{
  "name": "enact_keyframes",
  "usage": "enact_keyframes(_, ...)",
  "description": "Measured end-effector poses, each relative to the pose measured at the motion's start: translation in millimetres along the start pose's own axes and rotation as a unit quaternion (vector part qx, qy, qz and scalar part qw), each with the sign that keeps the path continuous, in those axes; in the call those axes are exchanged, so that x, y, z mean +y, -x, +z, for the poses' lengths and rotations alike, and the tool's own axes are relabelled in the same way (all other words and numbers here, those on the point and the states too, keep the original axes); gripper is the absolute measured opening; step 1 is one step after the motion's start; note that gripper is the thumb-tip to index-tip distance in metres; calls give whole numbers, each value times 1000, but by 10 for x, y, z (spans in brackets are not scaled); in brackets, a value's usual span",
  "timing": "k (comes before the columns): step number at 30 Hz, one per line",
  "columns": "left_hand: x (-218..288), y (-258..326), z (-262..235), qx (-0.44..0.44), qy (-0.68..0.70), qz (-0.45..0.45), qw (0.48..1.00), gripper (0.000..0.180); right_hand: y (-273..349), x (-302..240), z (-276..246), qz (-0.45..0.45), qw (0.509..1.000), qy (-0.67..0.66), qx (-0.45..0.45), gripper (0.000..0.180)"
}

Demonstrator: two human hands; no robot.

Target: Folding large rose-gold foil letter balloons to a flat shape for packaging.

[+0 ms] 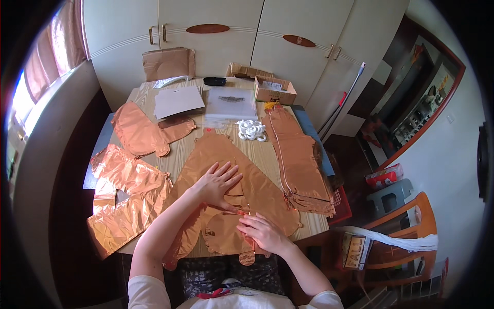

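A large copper-coloured flat foil balloon [262, 180] lies in front of me across the near part of the table, with a folded-over piece near its lower middle. My left hand [218, 186] rests flat on it, fingers spread, the thumb reaching toward the fold. Just right of that thumb, my right hand [262, 233] has its fingers bent together on the edge of the folded foil; its thumb is mostly hidden. A rounded flap [221, 234] of the foil lies below both hands, and a narrow tab [247, 257] hangs over the table's front edge.
More flat foil balloons lie left [136, 129], near left [134, 185] and right, the right ones in a long stack [296, 154]. White cord [252, 130], grey card sheets [179, 101], a clear bag [231, 103] and an open cardboard box [275, 90] lie farther back. A wooden chair [427, 221] stands right.
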State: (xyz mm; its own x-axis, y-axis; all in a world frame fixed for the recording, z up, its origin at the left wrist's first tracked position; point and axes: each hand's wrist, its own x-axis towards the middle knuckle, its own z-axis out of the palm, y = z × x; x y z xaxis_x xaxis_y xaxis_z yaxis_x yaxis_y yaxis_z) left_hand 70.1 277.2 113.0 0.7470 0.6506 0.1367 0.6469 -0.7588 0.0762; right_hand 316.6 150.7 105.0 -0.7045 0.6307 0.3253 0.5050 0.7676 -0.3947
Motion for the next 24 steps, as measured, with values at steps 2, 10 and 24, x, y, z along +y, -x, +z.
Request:
enact_keyframes(2, 5, -1, 4, 1, 2, 1, 1000, 119, 6, 18, -6, -5, 1000, -19, -15, 40)
enact_keyframes(10, -14, -16, 9, -12, 1, 4, 1000, 120, 5, 85, -29, -50, 995, -37, -74, 39)
enact_keyframes(24, -28, -5, 16, -18, 2, 3, 1000, 120, -17, 104, -85, 39, 999, 5, 2, 71)
